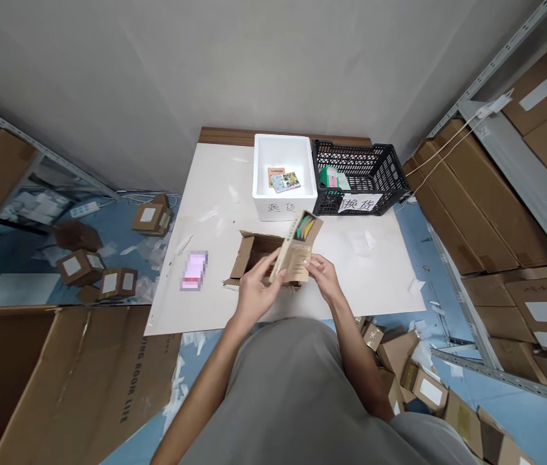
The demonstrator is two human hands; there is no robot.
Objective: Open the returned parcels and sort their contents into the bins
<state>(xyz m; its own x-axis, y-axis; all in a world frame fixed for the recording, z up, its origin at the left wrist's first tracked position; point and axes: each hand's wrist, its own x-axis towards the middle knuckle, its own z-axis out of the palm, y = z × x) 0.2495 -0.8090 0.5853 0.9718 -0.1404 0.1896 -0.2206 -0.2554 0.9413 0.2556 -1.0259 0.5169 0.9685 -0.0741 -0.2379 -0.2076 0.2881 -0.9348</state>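
Observation:
Both my hands hold a tan book (298, 248) with a green and yellow cover mark, tilted up over an open cardboard box (248, 257) on the white table (215, 194). My left hand (258, 287) grips the book's near left edge, fingers closed around it. My right hand (324, 274) holds its lower right side, fingers curled on the cover.
A white foam box (285, 206) with colourful booklets inside and a black plastic crate (389, 174) stand at the table's back. Paper scraps litter the table. Small cardboard boxes lie on the blue floor at both sides. A large carton (60, 381) stands near left, shelves with cartons right.

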